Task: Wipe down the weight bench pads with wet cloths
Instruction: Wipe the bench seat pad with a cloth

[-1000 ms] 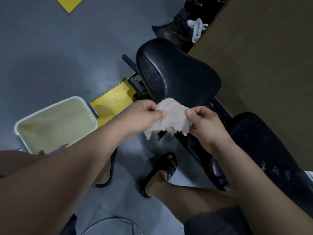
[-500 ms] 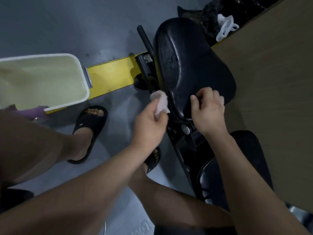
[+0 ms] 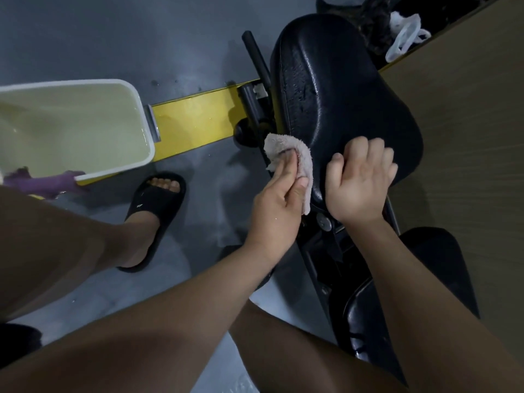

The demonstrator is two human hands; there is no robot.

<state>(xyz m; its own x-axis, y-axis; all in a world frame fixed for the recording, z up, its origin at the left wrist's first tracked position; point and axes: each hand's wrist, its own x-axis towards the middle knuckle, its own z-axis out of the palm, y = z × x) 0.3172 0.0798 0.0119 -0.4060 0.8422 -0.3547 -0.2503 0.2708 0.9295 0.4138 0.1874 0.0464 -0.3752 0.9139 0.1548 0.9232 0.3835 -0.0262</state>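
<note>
Left hand point(image 3: 279, 199) pinches a damp pink cloth point(image 3: 300, 157) vs the near-left edge of the black seat pad point(image 3: 340, 95). Right hand point(image 3: 360, 182), just beside it, curls its fingers over the same edge to brace. Risk, imo: wet vinyl is slick, so that bracing grip may slip, & drips on the floor point(image 3: 184, 52) by the sandal point(image 3: 157, 199) could cost footing. Left of the left hand, a white bin point(image 3: 122, 168) holds cloudy yellowish water w/ a purple cloth point(image 3: 48, 182) over its near rim.
</note>
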